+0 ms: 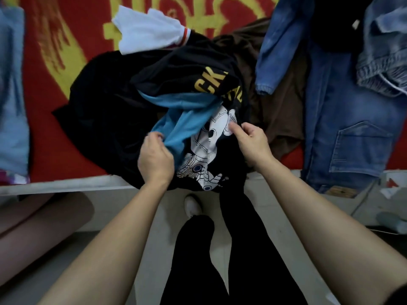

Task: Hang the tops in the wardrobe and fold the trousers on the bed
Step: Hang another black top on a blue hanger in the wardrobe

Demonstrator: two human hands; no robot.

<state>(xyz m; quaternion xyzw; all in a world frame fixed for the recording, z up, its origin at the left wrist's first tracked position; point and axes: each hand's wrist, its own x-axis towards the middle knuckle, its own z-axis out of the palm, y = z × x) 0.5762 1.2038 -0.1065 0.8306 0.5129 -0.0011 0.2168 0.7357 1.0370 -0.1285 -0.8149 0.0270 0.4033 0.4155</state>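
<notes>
Bed point(66, 186): white front edge, covered by a red blanket point(44, 106) with a yellow pattern. It carries all the clothing listed below.

Central heap, at the near edge of the bed:
- Black top point(204, 148) with a white astronaut print, on the near side of the heap, its lower part hanging over the bed edge.
- Blue fabric point(187, 126), bunched just left of the print. It is not clear whether this is a separate garment.
- Black garment point(187, 78) with yellow lettering, crumpled behind the blue fabric.
- White garment point(147, 29) with a red-striped cuff, at the far side of the heap.
- Brown garment point(279, 111), to the right, partly under the others.

Right side: blue jeans point(343, 137) laid out with a back pocket showing and the waistband over the bed edge. A denim sleeve point(277, 51) lies across the brown garment. Further denim with an elastic waist point(383, 69) sits at far right.

Left side: a pale blue garment point(11, 95), well apart from the heap.

Left hand point(155, 158): fingers point(154, 136) curled, gripping a fold of the blue fabric.

Right hand point(251, 142): fingers point(236, 128) drawn narrow, pinching the black top at the upper edge of the print.

Floor point(123, 208): pale tiles. The person's legs point(242, 238) are in black, with one white shoe point(192, 205) visible.
</notes>
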